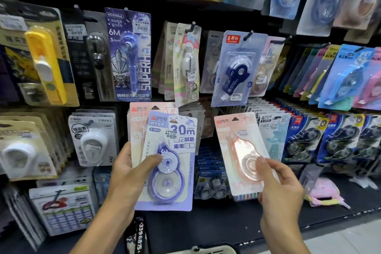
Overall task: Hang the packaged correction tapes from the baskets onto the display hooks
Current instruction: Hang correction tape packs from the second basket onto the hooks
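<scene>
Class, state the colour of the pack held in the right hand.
Pale pink pack, held by the right hand; head view.

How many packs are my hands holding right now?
3: a purple pack and a pink pack behind it in the left hand, a pink one in the right hand; more may be hidden.

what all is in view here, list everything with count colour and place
purple correction tape pack: one, lilac card, front of the left hand's stack
pink pack behind it: at least one, pale pink, same stack
pink correction tape pack: one, pale pink, in the right hand
hung packs on hooks: many, mixed colours, across the display wall
yellow pack: one, yellow, far left row
dark blue multipacks: several, blue, lower right
basket rim: one, pale, bottom edge
left hand: grips the stack, thumb on front
right hand: pinches the pink pack's lower part
</scene>
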Demonstrator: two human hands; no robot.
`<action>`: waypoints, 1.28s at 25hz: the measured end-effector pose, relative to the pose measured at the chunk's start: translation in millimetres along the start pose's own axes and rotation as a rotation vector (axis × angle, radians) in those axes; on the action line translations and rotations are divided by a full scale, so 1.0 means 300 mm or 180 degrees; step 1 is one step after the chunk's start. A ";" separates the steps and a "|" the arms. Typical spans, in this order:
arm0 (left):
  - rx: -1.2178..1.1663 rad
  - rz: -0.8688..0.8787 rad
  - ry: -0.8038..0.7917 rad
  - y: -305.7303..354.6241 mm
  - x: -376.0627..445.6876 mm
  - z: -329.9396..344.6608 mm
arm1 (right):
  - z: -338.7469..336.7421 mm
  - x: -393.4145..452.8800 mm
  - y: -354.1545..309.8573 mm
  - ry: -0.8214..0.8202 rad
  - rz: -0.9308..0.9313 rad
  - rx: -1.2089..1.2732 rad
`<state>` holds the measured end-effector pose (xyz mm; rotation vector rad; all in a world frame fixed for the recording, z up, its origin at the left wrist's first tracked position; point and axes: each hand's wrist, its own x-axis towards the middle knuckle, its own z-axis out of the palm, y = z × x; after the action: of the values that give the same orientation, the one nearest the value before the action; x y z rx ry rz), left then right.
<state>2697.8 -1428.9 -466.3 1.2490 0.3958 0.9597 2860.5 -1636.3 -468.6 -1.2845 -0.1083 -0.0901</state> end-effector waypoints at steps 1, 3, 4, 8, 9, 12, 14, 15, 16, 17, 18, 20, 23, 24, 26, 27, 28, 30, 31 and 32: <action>-0.0022 -0.0006 -0.0048 -0.002 -0.002 0.001 | 0.007 0.000 -0.005 0.0045 0.0003 0.0027; -0.0039 -0.0005 -0.0137 0.002 -0.010 0.002 | 0.003 0.003 -0.005 0.0113 -0.0005 0.0023; -0.0045 0.0018 -0.0179 0.006 -0.012 0.001 | -0.006 0.003 -0.005 0.0144 0.0000 0.0027; -0.0163 0.0120 -0.0221 0.006 -0.009 -0.013 | -0.020 0.002 0.005 -0.0024 0.0138 -0.0002; -0.0192 0.0125 -0.0249 0.003 -0.011 -0.012 | -0.012 -0.001 0.005 -0.0095 0.0137 -0.0032; -0.0142 0.0046 -0.0311 -0.011 -0.021 -0.008 | 0.021 0.001 0.006 -0.0231 0.0089 -0.0132; -0.0102 -0.0038 -0.0333 -0.021 -0.027 -0.007 | 0.032 0.007 0.011 -0.0225 0.0088 -0.0191; -0.0086 -0.0086 -0.0359 -0.028 -0.028 -0.008 | 0.028 0.013 0.016 -0.0211 0.0090 -0.0195; -0.0060 -0.0134 -0.0379 -0.033 -0.029 -0.008 | 0.021 0.015 0.016 -0.0169 0.0082 -0.0177; -0.0036 -0.0170 -0.0390 -0.039 -0.030 -0.008 | 0.010 0.016 0.019 -0.0105 0.0058 -0.0159; -0.0015 -0.0197 -0.0383 -0.043 -0.033 -0.008 | -0.001 0.014 0.023 -0.0049 0.0031 -0.0155; -0.0002 -0.0217 -0.0366 -0.051 -0.038 -0.004 | -0.011 0.012 0.030 -0.0057 0.0065 -0.0213; -0.0057 -0.0219 -0.0413 -0.049 -0.043 0.005 | 0.035 0.030 0.019 -0.0567 0.0385 -0.0215; -0.0051 -0.0213 -0.0427 -0.045 -0.046 0.008 | 0.053 0.029 0.013 -0.0833 0.0557 -0.0103; -0.0036 -0.0201 -0.0397 -0.039 -0.049 0.019 | 0.077 0.004 0.022 -0.1262 0.0577 -0.0308; -0.0026 -0.0195 -0.0367 -0.041 -0.048 0.024 | 0.085 -0.025 0.037 -0.1531 0.0484 -0.0464; -0.0027 -0.0188 -0.0344 -0.040 -0.048 0.032 | 0.093 -0.066 0.058 -0.1889 0.0496 -0.0498; -0.0061 -0.0196 -0.0414 -0.039 -0.051 0.051 | 0.106 -0.140 0.106 -0.2538 0.0682 -0.0400; -0.0080 -0.0217 -0.0486 -0.041 -0.053 0.058 | 0.112 -0.160 0.119 -0.2603 0.0728 -0.0331; -0.0108 -0.0246 -0.0500 -0.039 -0.055 0.062 | 0.117 -0.164 0.125 -0.2502 0.0746 -0.0248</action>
<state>2706.4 -1453.7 -475.0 1.2598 0.3009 0.7937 2815.5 -1591.7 -500.9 -1.3404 -0.6282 0.6233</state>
